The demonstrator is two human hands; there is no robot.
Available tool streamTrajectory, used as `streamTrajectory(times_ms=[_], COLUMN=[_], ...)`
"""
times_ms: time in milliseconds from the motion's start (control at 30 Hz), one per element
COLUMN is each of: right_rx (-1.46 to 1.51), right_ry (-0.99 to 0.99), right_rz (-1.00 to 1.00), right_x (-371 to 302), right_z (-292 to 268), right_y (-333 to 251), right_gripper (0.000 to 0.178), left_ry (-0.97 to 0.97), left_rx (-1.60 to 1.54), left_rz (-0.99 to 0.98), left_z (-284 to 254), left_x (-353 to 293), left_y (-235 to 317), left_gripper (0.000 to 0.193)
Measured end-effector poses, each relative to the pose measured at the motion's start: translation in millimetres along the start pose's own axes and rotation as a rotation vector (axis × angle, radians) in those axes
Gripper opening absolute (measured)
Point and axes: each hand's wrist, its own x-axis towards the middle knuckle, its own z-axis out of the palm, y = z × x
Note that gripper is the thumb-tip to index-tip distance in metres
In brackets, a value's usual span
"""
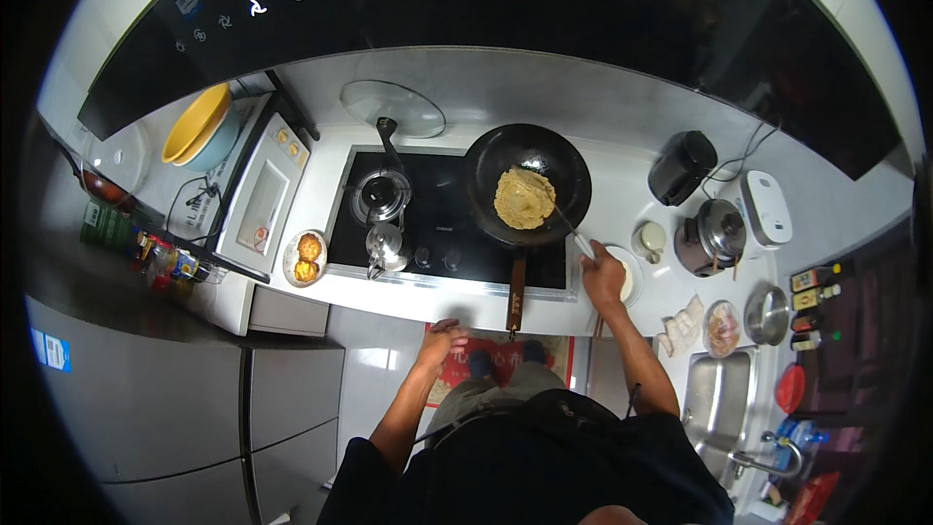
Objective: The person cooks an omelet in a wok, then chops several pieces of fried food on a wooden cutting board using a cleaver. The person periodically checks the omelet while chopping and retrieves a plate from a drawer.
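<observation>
A black wok [478, 175] sits on the right side of the black glass stove [442, 196], its brown handle [516, 294] pointing toward me. Inside it lies a lumpy, yellowish mass of food [523, 200]. My right hand [604, 278] is closed around the pale handle of what looks like a spatula [581, 241]; its thin shaft reaches into the wok, and the blade cannot be made out against the food. In front of the counter edge, left of the wok handle, my left hand [445, 341] hangs with fingers apart, holding nothing. A white plate [637, 282] lies partly behind my right hand.
Left burner: a small metal pot [387, 249]. A glass lid [408, 109] leans at the back wall. Farther left are a plate with two browned pieces [306, 259] and a microwave [262, 196]. Rightward stand a steel pot [702, 241], a cup [649, 239] and the sink [714, 399].
</observation>
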Motion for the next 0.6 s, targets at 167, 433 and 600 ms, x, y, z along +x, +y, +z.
streamTrajectory(times_ms=[167,433,600], right_rx=[0.962,0.993,0.281], right_ry=[-0.476,-0.670,-0.283], right_rz=[0.998,0.967,0.441], right_x=[17.2,-10.0,-39.2], right_z=[-0.6,28.5,-4.3], right_y=[-42.3,-59.2,-69.0], right_gripper=[0.019,0.058,0.048], left_ry=[-0.006,-0.086,-0.154], left_rx=[0.004,0.096,0.209], left_rz=[-0.003,-0.077,-0.112], left_z=[-14.5,-4.7,4.8], left_x=[4.6,3.1,-6.9], left_y=[-3.9,-6.7,-11.2], left_gripper=[0.040,0.038,0.037])
